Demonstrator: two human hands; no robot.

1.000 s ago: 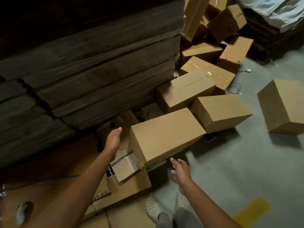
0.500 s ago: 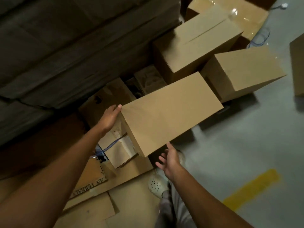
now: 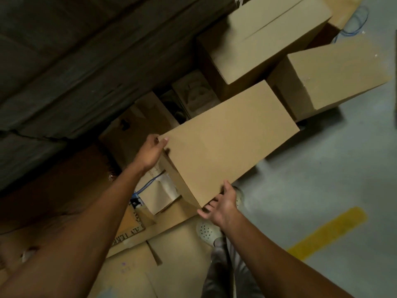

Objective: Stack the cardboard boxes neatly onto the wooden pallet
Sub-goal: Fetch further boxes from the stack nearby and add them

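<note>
**Both hands on one box**

Left hand (image 3: 150, 151) fingers curl over the box's (image 3: 232, 138) far-left corner. Right hand (image 3: 221, 206) cups the near corner, fingers beneath, thumb up the edge. The box is tilted between them. A seamed box (image 3: 268, 39) and a side box (image 3: 335, 76) crowd its far end, and a dark stack (image 3: 86, 61) walls the left. Bare floor (image 3: 322, 168) lies open rightward.

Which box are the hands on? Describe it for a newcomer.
Beside the dark stack of flattened cardboard, loose boxes crowd the grey floor. The nearest box is it: plain top without the seam its rear neighbour shows, left hand and right hand gripping its near corners.
</note>
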